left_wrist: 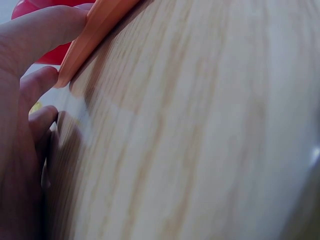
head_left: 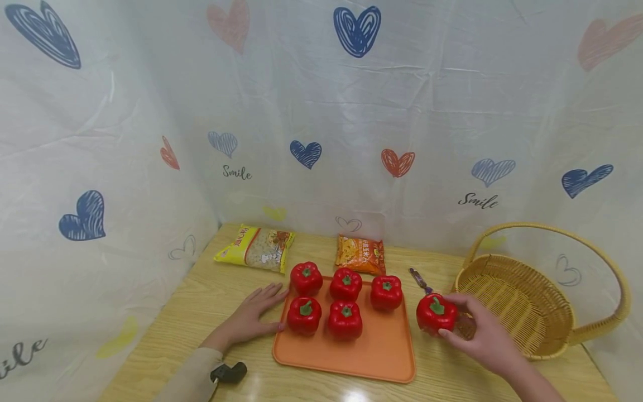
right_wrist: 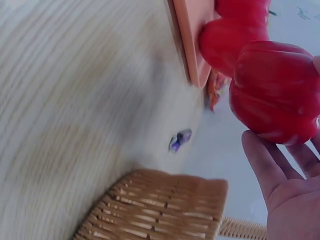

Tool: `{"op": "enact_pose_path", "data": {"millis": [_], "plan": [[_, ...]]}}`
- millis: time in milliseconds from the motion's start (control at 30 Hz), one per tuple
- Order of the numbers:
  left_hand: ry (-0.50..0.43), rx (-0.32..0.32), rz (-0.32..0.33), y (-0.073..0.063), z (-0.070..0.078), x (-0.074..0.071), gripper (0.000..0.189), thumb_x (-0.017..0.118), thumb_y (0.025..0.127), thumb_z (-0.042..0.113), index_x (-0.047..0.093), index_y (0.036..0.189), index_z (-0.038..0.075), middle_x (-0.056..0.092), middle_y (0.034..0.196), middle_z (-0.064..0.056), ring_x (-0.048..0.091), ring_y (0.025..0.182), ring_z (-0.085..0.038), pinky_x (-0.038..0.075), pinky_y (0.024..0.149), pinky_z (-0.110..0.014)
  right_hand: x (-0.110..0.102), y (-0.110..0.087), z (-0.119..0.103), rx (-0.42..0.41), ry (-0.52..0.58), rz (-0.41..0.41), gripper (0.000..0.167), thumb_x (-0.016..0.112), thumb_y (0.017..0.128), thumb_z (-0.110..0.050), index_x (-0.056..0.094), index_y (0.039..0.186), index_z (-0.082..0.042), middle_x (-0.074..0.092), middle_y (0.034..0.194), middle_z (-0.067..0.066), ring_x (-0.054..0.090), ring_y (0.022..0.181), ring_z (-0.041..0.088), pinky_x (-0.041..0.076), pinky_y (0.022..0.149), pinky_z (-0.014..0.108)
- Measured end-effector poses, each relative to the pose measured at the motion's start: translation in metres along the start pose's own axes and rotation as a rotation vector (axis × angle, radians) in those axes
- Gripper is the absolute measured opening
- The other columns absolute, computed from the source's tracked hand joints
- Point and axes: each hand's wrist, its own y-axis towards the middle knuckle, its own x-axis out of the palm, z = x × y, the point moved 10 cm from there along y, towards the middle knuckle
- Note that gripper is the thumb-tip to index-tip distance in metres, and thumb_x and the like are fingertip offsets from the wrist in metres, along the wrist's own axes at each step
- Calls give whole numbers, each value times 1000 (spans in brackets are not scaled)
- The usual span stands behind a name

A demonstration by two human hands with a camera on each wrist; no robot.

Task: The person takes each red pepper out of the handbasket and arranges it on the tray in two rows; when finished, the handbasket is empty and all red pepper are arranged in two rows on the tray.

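My right hand (head_left: 484,340) grips a red bell pepper (head_left: 436,314) with a green stem, thumb and fingers on its side. It is held between the orange tray (head_left: 372,357) and the wicker basket (head_left: 507,301). In the right wrist view the held bell pepper (right_wrist: 275,92) appears above the table. Several more red bell peppers (head_left: 345,320) sit on the tray in two rows, toward its back and left. With fingers spread, my left hand (head_left: 251,317) rests at the tray's left edge. In the left wrist view its fingers (left_wrist: 45,30) touch the tray's rim (left_wrist: 95,35).
A yellow-and-clear food bag (head_left: 261,247) lies at the back left of the wooden table (head_left: 241,385). An orange snack packet (head_left: 360,254) lies behind the tray. A small purple-wrapped item (head_left: 421,281) lies left of the basket, whose handle arches upward. A heart-printed curtain (head_left: 321,100) hangs behind.
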Motion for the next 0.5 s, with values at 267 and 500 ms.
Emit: {"op": "enact_pose_path", "data": {"millis": [267, 500], "plan": [[-8, 3, 0, -1, 3, -1, 82, 71, 89, 57, 44, 156, 18, 31, 165, -10, 18, 155, -33, 10, 124, -55, 15, -1, -7, -38, -33, 1, 64, 94, 73, -19, 62, 128, -17, 68, 123, 1, 65, 99, 6, 61, 80, 32], [-3, 1, -1, -1, 1, -1, 82, 70, 89, 58, 44, 156, 19, 31, 165, -9, 18, 155, -32, 10, 124, -54, 29, -1, -11, -61, 6, -18, 63, 93, 75, -19, 61, 129, -19, 66, 123, -5, 62, 108, 3, 60, 85, 29]]}}
